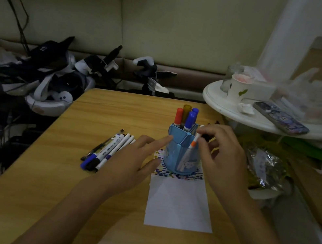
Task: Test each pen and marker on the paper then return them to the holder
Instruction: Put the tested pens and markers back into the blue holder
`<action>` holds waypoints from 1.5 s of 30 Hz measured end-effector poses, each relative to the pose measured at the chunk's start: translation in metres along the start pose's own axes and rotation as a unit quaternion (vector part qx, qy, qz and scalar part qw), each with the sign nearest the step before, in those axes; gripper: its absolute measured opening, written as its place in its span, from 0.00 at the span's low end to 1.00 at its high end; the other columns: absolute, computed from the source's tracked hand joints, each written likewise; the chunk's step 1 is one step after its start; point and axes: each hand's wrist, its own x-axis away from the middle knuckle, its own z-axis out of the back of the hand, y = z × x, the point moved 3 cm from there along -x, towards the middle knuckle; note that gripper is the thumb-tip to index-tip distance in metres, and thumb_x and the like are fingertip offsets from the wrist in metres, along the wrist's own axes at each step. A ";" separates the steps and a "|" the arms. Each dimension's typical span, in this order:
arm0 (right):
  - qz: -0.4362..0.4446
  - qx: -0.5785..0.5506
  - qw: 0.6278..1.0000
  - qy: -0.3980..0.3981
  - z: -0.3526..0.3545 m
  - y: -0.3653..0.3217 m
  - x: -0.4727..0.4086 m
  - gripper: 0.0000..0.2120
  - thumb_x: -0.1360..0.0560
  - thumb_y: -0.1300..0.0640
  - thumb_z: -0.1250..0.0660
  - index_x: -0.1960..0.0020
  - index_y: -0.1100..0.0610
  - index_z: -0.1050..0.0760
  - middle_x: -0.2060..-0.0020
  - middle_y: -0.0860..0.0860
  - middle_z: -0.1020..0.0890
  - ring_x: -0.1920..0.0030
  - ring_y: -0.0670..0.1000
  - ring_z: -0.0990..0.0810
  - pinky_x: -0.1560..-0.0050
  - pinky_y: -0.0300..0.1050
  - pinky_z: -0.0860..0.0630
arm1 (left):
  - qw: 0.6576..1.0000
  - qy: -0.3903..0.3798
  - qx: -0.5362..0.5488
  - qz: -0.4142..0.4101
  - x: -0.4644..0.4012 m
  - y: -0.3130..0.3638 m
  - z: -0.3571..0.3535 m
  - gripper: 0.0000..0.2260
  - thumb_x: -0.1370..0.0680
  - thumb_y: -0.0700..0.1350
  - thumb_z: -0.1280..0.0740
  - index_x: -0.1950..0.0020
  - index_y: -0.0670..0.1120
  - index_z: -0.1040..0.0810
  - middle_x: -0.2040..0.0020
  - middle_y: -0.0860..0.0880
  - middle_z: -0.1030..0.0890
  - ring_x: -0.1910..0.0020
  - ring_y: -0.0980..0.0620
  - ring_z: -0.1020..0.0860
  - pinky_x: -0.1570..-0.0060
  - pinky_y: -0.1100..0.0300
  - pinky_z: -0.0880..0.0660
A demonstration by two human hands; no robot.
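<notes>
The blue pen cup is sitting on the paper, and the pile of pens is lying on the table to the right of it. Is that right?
Not quite. The pile of pens lies to the left of the blue pen cup, not the right, as the head view shows. The cup does sit on the paper, on the table.

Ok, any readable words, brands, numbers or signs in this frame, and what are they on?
None can be read.
Markers lying on the table: print on the barrels, too small and blurred.
Blue holder: a cartoon figure, no legible text.
Phone case: picture only, blurred.
Paper: colour dabs, no writing.
</notes>
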 end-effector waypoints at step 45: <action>0.026 -0.016 0.999 -0.026 -0.003 -0.008 0.016 0.10 0.22 0.62 0.37 0.47 0.50 0.22 0.48 0.42 0.28 0.56 0.42 0.23 0.63 0.31 0.28 | 0.981 -0.059 -0.181 0.016 0.004 -0.044 0.010 0.20 0.29 0.31 0.31 0.45 0.53 0.17 0.36 0.53 0.22 0.34 0.49 0.28 0.33 0.52 0.33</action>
